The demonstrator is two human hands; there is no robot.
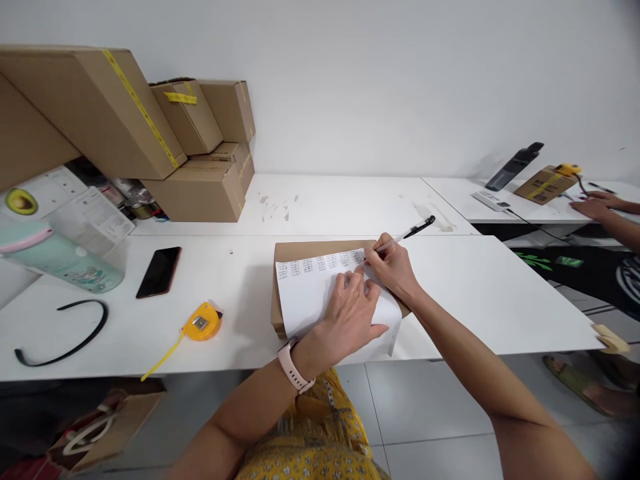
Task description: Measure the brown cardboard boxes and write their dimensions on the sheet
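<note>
A sheet of white paper (305, 300) with rows of small handwriting along its top lies over a cardboard box (320, 249). My right hand (393, 267) is closed round a pen (410, 233), its tip at the upper right of the paper, beside the last column of writing. Spread over the sheet, my left hand (353, 310) presses it against the box with nothing held in the fingers. The paper's lower right edge hangs past the box. A pink-strapped watch sits on my left wrist.
Left on the table are a phone (159, 272), a yellow tape measure (203, 322), a black strap (95, 333) and a green bottle (75, 260). Cardboard boxes (200, 193) are stacked behind. At far right, another person's hands (597, 203) rest near a small box (545, 185).
</note>
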